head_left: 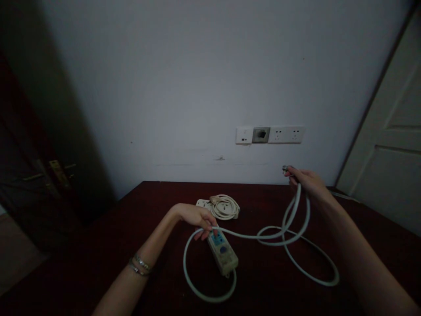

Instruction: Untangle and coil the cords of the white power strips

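My left hand (199,217) is closed around the far end of a pale power strip (226,259) with blue sockets and a dark round button. The strip's white cable (245,237) runs across the left thumb and fingers, after looping out from the strip's near end. Raised at the right, my right hand (304,177) pinches the cable's plug (284,169), whose metal prongs point toward the wall. Loops of the same cable hang below that hand and rest on the dark red table (158,193).
A second white power strip (202,202) with a coiled cream cable (230,213) lies behind my left hand. On the wall are a row of white sockets (286,134) and a grey switch plate (261,134). Doors stand at both sides.
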### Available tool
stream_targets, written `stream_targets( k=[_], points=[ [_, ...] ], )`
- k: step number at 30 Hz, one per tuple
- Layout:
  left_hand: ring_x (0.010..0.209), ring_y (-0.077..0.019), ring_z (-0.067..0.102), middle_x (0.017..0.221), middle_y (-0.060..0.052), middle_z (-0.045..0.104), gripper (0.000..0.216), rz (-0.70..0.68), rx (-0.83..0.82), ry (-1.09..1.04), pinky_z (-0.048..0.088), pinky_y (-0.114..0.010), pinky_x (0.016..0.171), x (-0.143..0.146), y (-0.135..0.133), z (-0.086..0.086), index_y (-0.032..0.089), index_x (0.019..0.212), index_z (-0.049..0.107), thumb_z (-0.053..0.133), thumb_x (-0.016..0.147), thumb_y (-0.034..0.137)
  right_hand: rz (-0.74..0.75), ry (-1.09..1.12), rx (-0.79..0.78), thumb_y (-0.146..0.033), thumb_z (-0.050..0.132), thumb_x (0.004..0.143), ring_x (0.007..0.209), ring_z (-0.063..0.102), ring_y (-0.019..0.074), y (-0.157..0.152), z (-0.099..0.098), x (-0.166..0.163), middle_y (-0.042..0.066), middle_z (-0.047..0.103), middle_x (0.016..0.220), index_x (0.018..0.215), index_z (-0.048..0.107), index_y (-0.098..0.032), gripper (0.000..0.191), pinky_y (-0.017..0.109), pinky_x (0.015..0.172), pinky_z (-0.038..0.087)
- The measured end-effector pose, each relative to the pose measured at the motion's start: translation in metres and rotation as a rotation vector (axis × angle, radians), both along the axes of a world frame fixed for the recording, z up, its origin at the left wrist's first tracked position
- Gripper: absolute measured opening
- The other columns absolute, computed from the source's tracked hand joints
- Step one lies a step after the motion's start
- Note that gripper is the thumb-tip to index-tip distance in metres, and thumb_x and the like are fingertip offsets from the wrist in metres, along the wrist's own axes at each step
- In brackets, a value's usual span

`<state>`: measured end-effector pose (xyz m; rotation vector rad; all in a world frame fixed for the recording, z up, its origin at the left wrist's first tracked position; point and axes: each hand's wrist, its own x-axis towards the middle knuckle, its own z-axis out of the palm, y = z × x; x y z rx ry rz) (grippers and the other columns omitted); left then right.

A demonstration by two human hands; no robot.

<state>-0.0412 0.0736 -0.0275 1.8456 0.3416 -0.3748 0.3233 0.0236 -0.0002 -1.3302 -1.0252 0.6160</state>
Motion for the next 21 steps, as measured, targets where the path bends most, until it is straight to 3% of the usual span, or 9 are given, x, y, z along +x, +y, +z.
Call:
stream_targets(
  k=[6,13,21],
  points=[
    [0.045,-0.0095,0.051,0.058,0.000,0.059,0.032,0.053,-0.031,-0.027,0.040,-0.020,0.047,-0.005,0.006,-0.010,0.014,0.094,0.061,0.057,0.081,0.043,-0.079,-0.159,0.012,-0.051,0.055,0.073,0.033,0.034,0.0073,0.002,-0.001,0.008,-0.005,0.041,0.038,0.065,0.058,-0.018,0.035,0.020,0.031,0.025],
    [0.048,-0.0096,0.053,0.061,0.000,0.060,0.031,0.094,-0.052,-0.087,0.041,-0.021,0.050,-0.008,0.005,-0.008,0.014,0.089,0.058,0.057,0.081,0.043,-0.100,-0.137,0.093,-0.047,0.056,0.074,0.039,0.042,0.0069,-0.004,0.004,0.005,-0.003,0.048,0.045,0.062,0.057,-0.017,0.033,0.018,0.037,0.035],
    [0.050,-0.0107,0.055,0.058,0.000,0.060,0.027,0.179,-0.032,-0.076,0.042,-0.022,0.051,-0.009,0.008,-0.013,0.014,0.086,0.059,0.059,0.078,0.040,0.027,-0.017,0.110,-0.048,0.059,0.075,0.033,0.026,0.0042,-0.025,0.026,-0.019,-0.007,0.034,0.041,0.070,0.060,-0.016,0.032,0.016,0.030,0.018]
  ],
)
